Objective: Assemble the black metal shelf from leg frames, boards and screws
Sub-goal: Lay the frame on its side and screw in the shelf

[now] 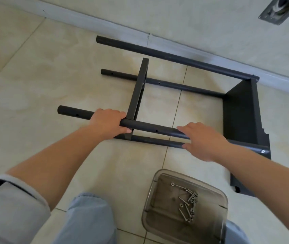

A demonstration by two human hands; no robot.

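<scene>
The black metal shelf (165, 85) lies on its side on the tiled floor, its round legs running left to right. One black board (242, 113) is fixed at the right end, and a second board (137, 90) stands edge-on near the middle. My left hand (107, 123) grips the upper near leg (150, 128) just left of the middle board. My right hand (205, 140) holds the same leg further right, fingers over it and thumb below. Several silver screws (187, 203) lie in a clear plastic tray (159, 180) by my knees.
A wall with a pale skirting board (184, 48) runs diagonally just behind the shelf. A metal plate (279, 9) is set in the wall at the top right. My knees in light jeans (87, 219) are at the bottom edge.
</scene>
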